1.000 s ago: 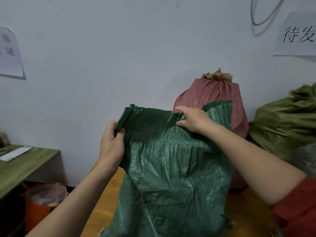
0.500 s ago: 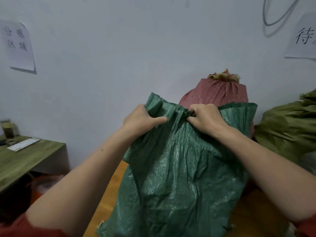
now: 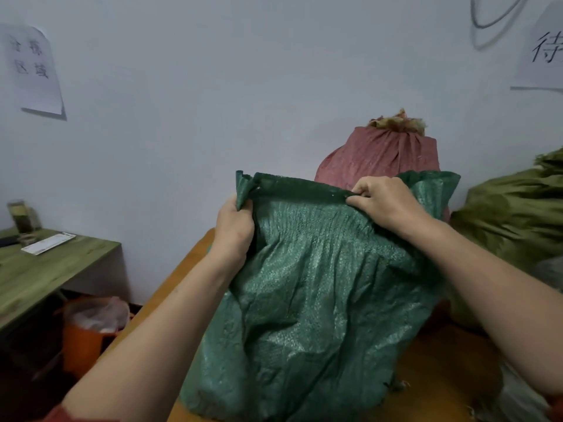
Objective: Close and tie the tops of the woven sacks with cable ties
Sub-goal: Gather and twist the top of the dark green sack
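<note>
Standing upright on the orange-brown worktop (image 3: 451, 370), near its middle: a green woven sack (image 3: 310, 306), full-bodied, its contents hidden by the weave. Gripping the sack's top hem at its left end, the left hand (image 3: 233, 231), fingers curled tight round a bunched fold of fabric. Pinching the same hem further along toward its right end, the right hand (image 3: 385, 201), thumb and fingers closed narrowly on the edge. Stretching flat and taut between the two hands, that hem, with the mouth not gathered and not tied. Sticking up free beyond the right hand, a short corner of the hem.

Sitting just behind the green sack, toward the worktop's far edge by the wall: a red woven sack (image 3: 380, 156), its neck already cinched into pleats, with a frayed tuft (image 3: 397, 123) of yellowish fibre poking out above the closure; whatever binds it, too small to tell. Lying at the worktop's right edge, well apart from the hands: an olive-green sack (image 3: 515, 214), slumped on its side.

Standing lower and to the left, a green wooden desk (image 3: 45, 269) carrying a white strip of paper (image 3: 48, 243) and a small glass jar (image 3: 24, 220). Tucked below the desk, an orange bin (image 3: 82, 345) lined with a clear plastic bag. Hanging on the wall, two paper notices (image 3: 35, 68).
</note>
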